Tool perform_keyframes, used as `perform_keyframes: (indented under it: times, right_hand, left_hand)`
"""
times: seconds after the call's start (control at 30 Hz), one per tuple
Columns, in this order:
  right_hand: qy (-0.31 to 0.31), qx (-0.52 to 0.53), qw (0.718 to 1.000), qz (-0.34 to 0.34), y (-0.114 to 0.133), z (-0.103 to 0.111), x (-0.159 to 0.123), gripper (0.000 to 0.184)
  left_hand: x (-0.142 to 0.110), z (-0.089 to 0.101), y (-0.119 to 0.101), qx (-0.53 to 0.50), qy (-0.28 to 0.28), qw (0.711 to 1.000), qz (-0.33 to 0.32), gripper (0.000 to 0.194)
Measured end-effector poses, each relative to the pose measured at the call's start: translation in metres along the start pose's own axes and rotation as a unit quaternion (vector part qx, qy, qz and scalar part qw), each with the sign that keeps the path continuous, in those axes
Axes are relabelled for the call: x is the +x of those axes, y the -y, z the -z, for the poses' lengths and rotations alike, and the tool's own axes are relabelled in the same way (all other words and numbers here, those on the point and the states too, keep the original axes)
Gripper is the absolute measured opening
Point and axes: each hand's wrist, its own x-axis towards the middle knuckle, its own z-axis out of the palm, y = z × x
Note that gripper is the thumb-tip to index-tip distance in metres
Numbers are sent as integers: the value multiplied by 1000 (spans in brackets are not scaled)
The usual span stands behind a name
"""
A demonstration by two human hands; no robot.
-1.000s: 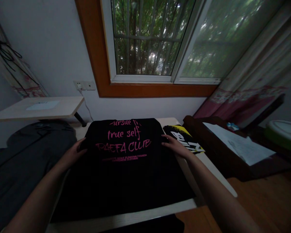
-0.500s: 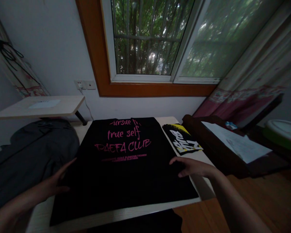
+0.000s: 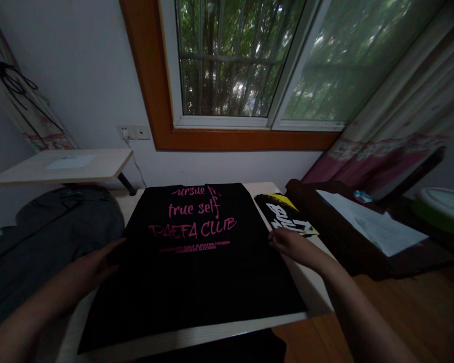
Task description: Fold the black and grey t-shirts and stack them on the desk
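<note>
A black T-shirt (image 3: 196,272) with pink lettering lies flat on a light table (image 3: 314,292), its lower part hanging over the near edge. My left hand (image 3: 94,262) rests at the shirt's left edge, fingers stretched out. At the right edge, my right hand (image 3: 291,244) lies palm down with the fingers extended onto the cloth. Neither hand holds anything.
A black, yellow and white printed item (image 3: 287,217) lies just beyond my right hand. A dark grey garment (image 3: 49,237) is heaped at the left under a small shelf (image 3: 64,166). At the right stands a dark table with papers (image 3: 371,224). A window lies ahead.
Both hands slid down the shirt's side edges toward me, then came back up a little. The shirt has stayed flat in place.
</note>
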Motion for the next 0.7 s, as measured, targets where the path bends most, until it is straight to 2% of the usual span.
perform_keyframes:
  times: [0.07, 0.13, 0.23, 0.33, 0.47, 0.6, 0.7]
  right_hand:
    - [-75, -17, 996, 44, 21, -14, 12, 31]
    - [-111, -14, 987, 113, 47, -35, 19, 38]
    - [-84, 1, 968, 236, 88, -67, 19, 48]
    - [-12, -17, 943, 331, 114, -90, 13, 59]
    - [51, -30, 923, 381, 115, -97, 8, 69]
    - [59, -22, 926, 372, 102, -93, 7, 81]
    - [56, -25, 925, 374, 98, -92, 5, 81]
  left_hand:
    - [8, -7, -26, 69, 8, 995, -78, 69]
    - [11, -23, -53, 99, -7, 985, -142, 57]
    - [9, -57, -86, 94, 54, 958, -264, 50]
    - [4, -86, -102, 89, 99, 931, -340, 59]
    - [2, -98, -102, 89, 148, 911, -375, 73]
    - [1, -93, -96, 94, 190, 905, -369, 82]
    - [-4, -89, -97, 93, 197, 903, -369, 88]
